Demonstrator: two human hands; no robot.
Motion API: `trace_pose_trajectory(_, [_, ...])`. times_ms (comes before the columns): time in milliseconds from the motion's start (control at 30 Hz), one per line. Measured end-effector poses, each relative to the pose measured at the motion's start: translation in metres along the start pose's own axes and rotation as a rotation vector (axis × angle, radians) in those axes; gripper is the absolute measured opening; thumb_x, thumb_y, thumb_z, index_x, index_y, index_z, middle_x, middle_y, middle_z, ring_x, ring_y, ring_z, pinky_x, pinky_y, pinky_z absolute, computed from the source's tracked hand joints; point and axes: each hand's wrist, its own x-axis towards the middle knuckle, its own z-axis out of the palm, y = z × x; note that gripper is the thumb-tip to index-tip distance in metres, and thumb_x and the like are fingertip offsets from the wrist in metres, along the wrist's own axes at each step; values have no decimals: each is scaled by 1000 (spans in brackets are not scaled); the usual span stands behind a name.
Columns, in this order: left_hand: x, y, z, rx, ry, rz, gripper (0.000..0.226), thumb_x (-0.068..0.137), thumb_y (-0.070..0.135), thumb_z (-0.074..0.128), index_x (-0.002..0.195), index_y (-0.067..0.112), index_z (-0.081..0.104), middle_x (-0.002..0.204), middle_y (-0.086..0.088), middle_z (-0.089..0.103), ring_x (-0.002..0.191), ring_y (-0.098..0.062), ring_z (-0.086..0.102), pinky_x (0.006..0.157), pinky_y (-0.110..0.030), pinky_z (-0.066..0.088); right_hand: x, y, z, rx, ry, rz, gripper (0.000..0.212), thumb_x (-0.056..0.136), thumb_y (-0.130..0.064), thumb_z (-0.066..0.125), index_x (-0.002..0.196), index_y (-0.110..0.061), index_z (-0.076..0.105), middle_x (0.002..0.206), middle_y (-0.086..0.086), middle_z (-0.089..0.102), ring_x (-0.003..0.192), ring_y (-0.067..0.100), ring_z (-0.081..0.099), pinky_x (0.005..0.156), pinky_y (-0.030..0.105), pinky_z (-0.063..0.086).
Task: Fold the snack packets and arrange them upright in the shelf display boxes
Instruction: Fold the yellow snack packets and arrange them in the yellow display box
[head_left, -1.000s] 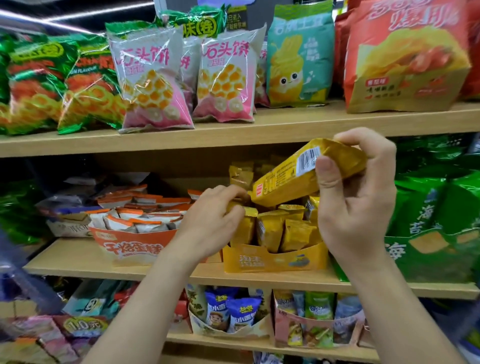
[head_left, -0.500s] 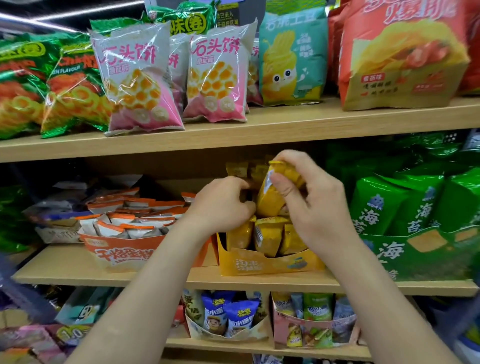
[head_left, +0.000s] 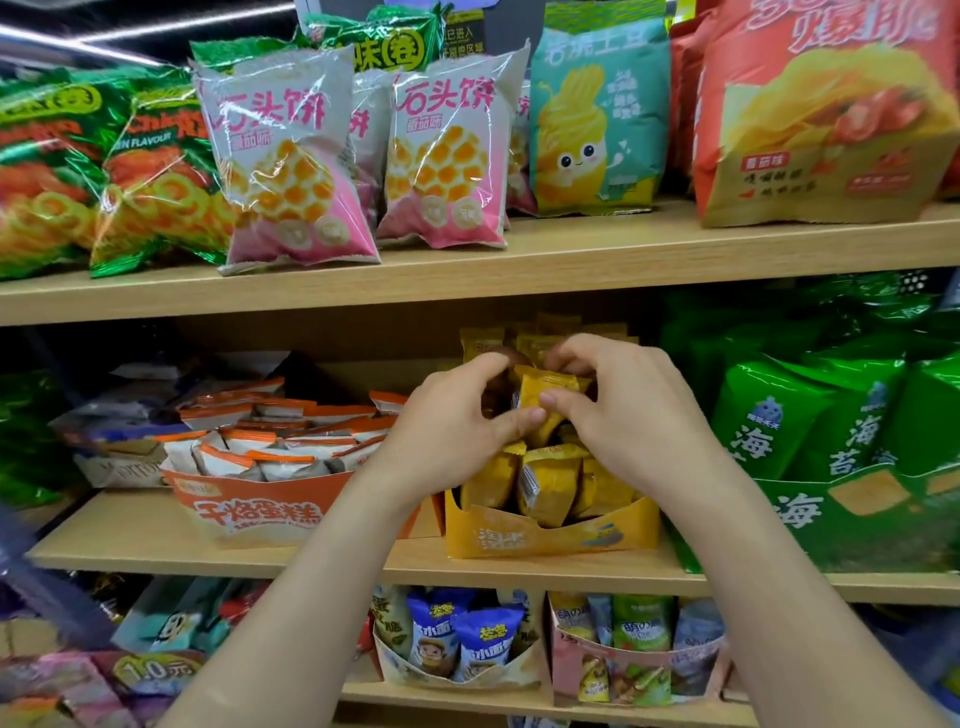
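The left hand (head_left: 452, 426) and right hand (head_left: 644, 415) meet, both pinching one yellow packet (head_left: 544, 385) just above the yellow display box (head_left: 550, 538) on the middle shelf (head_left: 363, 564). Pink bags (head_left: 291, 156) overhead read 石头饼. The orange box (head_left: 260, 512) alongside reads 干烙蛋糕, and the green bags (head_left: 753, 415) read 海苔.

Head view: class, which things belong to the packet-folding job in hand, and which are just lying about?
In the job: left hand, right hand, both pinching the small yellow foil packet; yellow cardboard display box beneath.
Lying about: pink honeycomb-biscuit bags; teal cartoon-potato bag; green seaweed bags.
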Motion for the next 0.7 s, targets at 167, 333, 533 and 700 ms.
trace_pose_trajectory(167, [-2,-4,3,-37,17,-19,37,92,35,62,125,22,53,111,6,68,104,-6,64,87,-34,56,4,-3,-3,40,-101,-66,47,89,-41,65,134,-36,51,124,-9,62,117,12,56,96,36,50])
trace_pose_trajectory(333, [-23,-2,3,-13,30,-5,64,71,65,61,122,35,36,120,17,52,113,-2,52,94,-28,50,8,-6,-4,93,131,-120,29,96,-30,55,124,-33,61,109,-4,66,98,15,62,88,39,53])
trace_pose_trajectory(533, [-27,-10,4,130,7,1,62,64,80,55,110,41,44,105,25,50,105,-8,53,89,-43,50,6,-9,-9,313,154,-47,20,92,-34,53,106,-36,67,98,-11,51,79,17,63,75,41,57])
trace_pose_trajectory(700, [-26,-19,7,56,1,-19,72,59,78,63,119,47,37,120,14,55,113,-15,55,92,-45,51,2,-10,-15,183,-120,-36,42,78,-43,76,115,-31,61,99,-12,61,92,4,58,71,14,45])
